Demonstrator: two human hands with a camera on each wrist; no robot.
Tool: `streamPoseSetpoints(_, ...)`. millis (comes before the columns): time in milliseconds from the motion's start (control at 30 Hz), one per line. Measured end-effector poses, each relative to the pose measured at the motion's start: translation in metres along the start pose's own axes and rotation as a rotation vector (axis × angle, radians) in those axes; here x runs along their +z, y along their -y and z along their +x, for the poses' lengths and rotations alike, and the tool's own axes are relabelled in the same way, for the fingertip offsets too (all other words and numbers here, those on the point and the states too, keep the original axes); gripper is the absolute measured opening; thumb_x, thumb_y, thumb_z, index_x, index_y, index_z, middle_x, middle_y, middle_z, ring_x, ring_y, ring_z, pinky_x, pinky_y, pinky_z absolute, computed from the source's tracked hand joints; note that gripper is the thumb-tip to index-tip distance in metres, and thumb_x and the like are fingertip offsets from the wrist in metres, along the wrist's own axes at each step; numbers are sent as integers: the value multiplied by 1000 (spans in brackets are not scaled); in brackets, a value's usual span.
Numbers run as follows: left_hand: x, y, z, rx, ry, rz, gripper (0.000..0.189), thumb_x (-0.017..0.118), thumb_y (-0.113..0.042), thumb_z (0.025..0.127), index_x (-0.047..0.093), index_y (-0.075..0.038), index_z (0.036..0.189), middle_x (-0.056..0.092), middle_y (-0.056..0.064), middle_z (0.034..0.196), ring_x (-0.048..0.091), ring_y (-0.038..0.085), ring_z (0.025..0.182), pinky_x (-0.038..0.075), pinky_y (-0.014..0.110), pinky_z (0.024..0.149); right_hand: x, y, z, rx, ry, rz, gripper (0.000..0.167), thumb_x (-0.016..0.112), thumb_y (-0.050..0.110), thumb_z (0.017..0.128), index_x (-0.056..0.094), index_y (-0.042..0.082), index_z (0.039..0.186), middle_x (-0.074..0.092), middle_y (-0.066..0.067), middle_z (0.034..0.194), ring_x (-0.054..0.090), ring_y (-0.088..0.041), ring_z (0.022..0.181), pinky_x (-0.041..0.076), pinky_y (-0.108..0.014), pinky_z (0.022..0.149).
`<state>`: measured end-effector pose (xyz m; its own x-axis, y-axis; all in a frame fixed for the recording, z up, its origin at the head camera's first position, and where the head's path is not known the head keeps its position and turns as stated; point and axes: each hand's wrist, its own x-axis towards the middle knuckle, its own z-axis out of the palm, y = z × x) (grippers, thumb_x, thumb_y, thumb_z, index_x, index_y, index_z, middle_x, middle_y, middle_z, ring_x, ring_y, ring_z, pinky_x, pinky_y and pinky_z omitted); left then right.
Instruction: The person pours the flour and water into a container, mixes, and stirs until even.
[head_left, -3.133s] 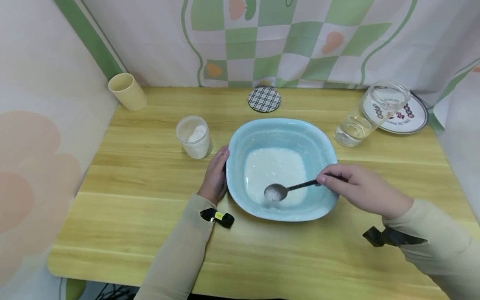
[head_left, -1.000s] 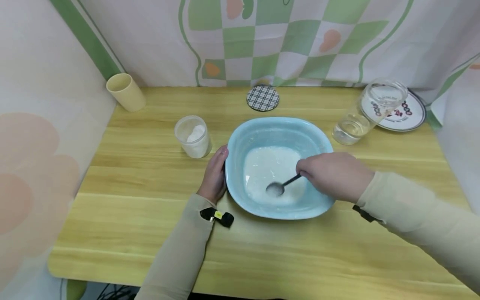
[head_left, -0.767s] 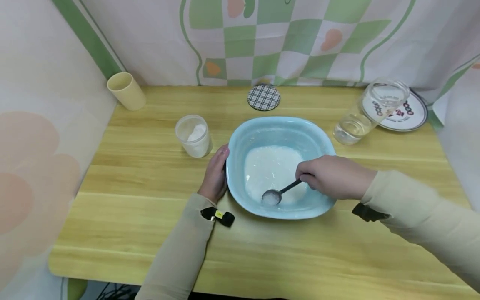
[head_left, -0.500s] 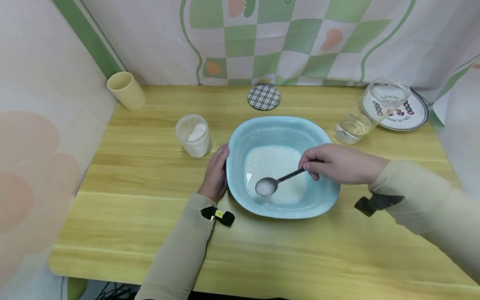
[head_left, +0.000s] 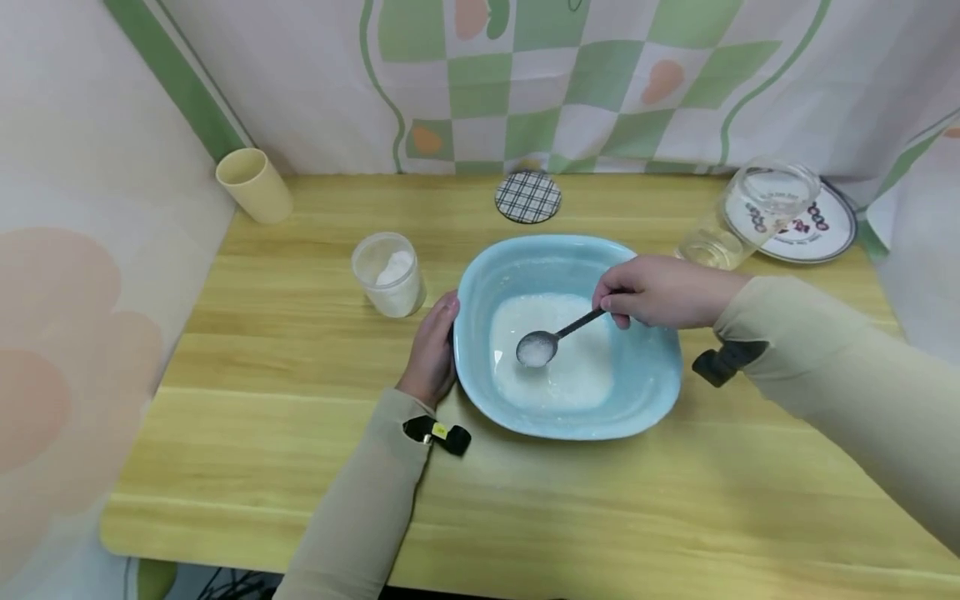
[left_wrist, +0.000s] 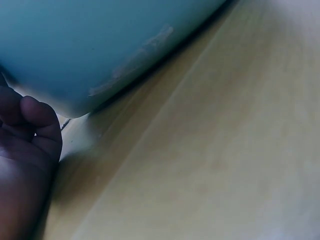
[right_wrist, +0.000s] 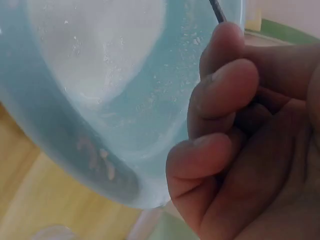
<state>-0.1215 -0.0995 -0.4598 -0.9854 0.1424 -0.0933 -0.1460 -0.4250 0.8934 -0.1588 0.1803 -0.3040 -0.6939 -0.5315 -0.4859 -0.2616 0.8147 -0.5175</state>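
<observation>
A light blue basin (head_left: 566, 423) on the wooden table holds a milky white liquid (head_left: 573, 375). My left hand (head_left: 431, 350) grips the basin's left side, thumb at the rim; in the left wrist view its curled fingers (left_wrist: 42, 117) lie by the basin's lower wall. With thumb and fingers, my right hand (head_left: 660, 292) pinches the handle of a dark metal spoon (head_left: 573, 323) over the basin. White, wet-looking matter lies in the spoon's bowl. Most of the spoon is out of the right wrist view, where the hand (right_wrist: 240, 140) shows curled fingers.
Left of the basin stands a clear cup (head_left: 390, 279) of white powder. A yellow cup (head_left: 255, 187) is at the back left and a plaid coaster (head_left: 528, 197) behind the basin. At the back right, a glass jar (head_left: 738, 212) partly overlaps a patterned plate (head_left: 825, 229).
The right hand has moved from the basin's right rim inward and then up toward its far side, moving the spoon through the liquid. The left hand has stayed at the basin's left side.
</observation>
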Motion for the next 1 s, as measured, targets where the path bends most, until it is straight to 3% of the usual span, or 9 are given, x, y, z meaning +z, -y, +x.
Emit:
streamPoseSetpoints(200,1,-1,-1,-2,-1,0,49,44,-31,105,52,4,137,61,9,121,59,17,105,52,29,90,9,17,7,-28,-49,-165,18,49,12,103,67,11,102,60,2,78,51,-16,67,44,-33,62)
streamPoseSetpoints(400,3,-2,-1,0,-7,-12,47,44,-30,106,52,5,137,61,9,121,59,17,105,52,29,91,17,27,17,-20,-133,-287,15,55,12,100,70,13,101,68,0,90,56,-17,74,48,-36,69)
streamPoseSetpoints(567,4,-2,-2,-2,-9,-12,47,43,-29,106,52,5,137,60,10,123,59,17,107,51,30,92,22,24,20,-84,-53,-319,15,58,9,99,72,16,98,70,0,94,57,-15,76,50,-35,71)
streamPoseSetpoints(700,4,-2,-1,-2,-3,1,48,43,-30,106,52,4,138,59,12,127,58,19,110,50,31,95,22,19,17,-118,75,-275,16,57,11,100,71,17,97,66,3,84,55,-12,74,48,-33,70)
streamPoseSetpoints(800,2,-2,-1,-2,3,10,48,43,-30,106,52,3,139,58,12,128,57,19,112,50,31,96,19,14,12,-129,123,-186,17,53,11,102,68,15,97,60,5,76,51,-12,72,45,-33,68)
streamPoseSetpoints(900,1,-2,-1,-4,4,8,48,42,-30,106,51,4,139,59,12,128,58,19,112,50,32,96,13,9,5,-121,115,-104,18,49,11,104,66,15,98,56,5,75,49,-13,71,42,-32,65)
streamPoseSetpoints(1000,1,-3,0,-3,0,1,48,43,-29,106,51,4,139,59,11,126,58,18,110,51,31,94,9,5,-4,-93,52,-57,17,49,11,105,65,16,100,56,4,77,48,-14,70,41,-31,62)
